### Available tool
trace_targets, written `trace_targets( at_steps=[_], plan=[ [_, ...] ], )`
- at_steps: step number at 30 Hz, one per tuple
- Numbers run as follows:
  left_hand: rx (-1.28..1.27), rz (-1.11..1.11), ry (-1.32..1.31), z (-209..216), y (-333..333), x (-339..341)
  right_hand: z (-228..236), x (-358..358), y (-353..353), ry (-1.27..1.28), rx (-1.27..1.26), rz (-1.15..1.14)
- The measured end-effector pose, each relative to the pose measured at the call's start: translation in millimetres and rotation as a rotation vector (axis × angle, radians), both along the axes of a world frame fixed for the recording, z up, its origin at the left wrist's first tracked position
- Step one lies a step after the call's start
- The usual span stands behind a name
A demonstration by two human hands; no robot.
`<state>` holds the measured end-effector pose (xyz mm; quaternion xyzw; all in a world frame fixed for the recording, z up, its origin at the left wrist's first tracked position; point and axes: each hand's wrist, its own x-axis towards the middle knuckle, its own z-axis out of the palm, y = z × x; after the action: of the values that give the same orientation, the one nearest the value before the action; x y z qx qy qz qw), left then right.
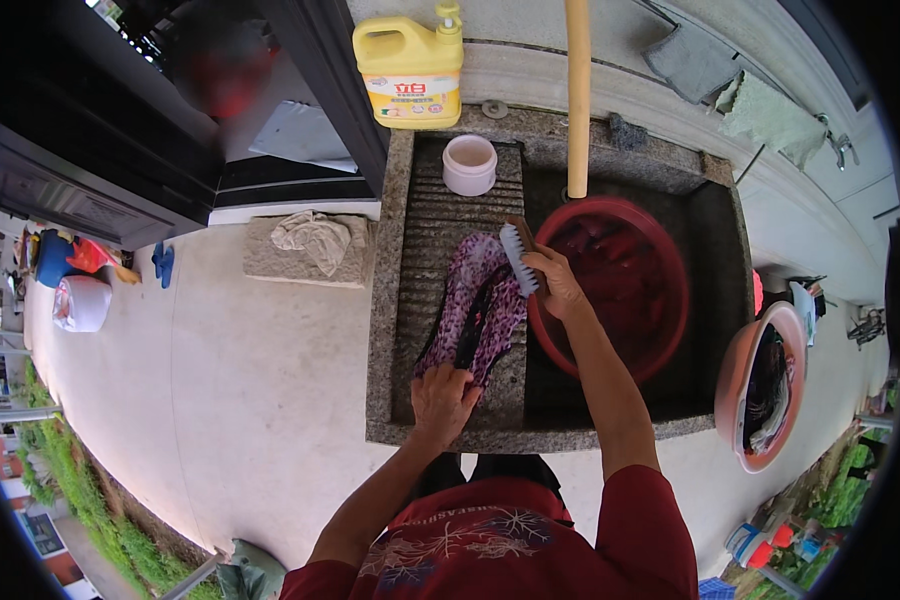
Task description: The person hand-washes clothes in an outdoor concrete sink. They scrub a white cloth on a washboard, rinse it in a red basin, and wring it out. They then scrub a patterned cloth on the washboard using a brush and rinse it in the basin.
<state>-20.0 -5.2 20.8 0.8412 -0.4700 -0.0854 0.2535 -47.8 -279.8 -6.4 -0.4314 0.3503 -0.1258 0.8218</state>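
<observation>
A purple and pink patterned garment with black trim [467, 283] lies spread over the ridged stone washboard [425, 215] on the left side of the sink. My left hand [442, 402] presses on its near end, fingers bent over the cloth. In my right hand [558, 283] is a scrub brush [519, 255] with a brown back and pale bristles. Its bristles face left, at the garment's upper right edge; whether they touch the cloth I cannot tell. Beside my right forearm, a red basin [676, 270] sits in the deep part of the sink, holding red cloth in water.
On the washboard's far end stands a small pinkish-white tub [469, 166]. Behind the sink is a yellow pump jug [410, 75]. A tan pole or pipe [578, 100] hangs down over the basin. To the right, a pink basin [734, 385] holds dark clothes. A rag [312, 238] lies on a stone block at left.
</observation>
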Motion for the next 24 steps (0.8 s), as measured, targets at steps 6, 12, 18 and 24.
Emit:
trace_targets(
  at_steps=[6, 12, 18, 24],
  plan=[
    [0.017, 0.129, 0.31, -7.0, 3.5, -0.4, 10.2, -11.3, 2.1, 0.487, -0.932, 0.302],
    [-0.075, 0.112, 0.302, -16.1, 4.0, 7.5, 6.6, -22.9, 13.3, 0.807, -1.697, 0.387],
    [-0.03, 0.095, 0.204, -3.2, -3.3, 1.0, -19.2, -48.5, -4.0, 0.944, -1.335, 0.394],
    [-0.005, 0.126, 0.268, -4.3, -3.6, 8.1, -68.8, -68.8, -0.7, 0.322, -1.271, 0.023]
  ],
)
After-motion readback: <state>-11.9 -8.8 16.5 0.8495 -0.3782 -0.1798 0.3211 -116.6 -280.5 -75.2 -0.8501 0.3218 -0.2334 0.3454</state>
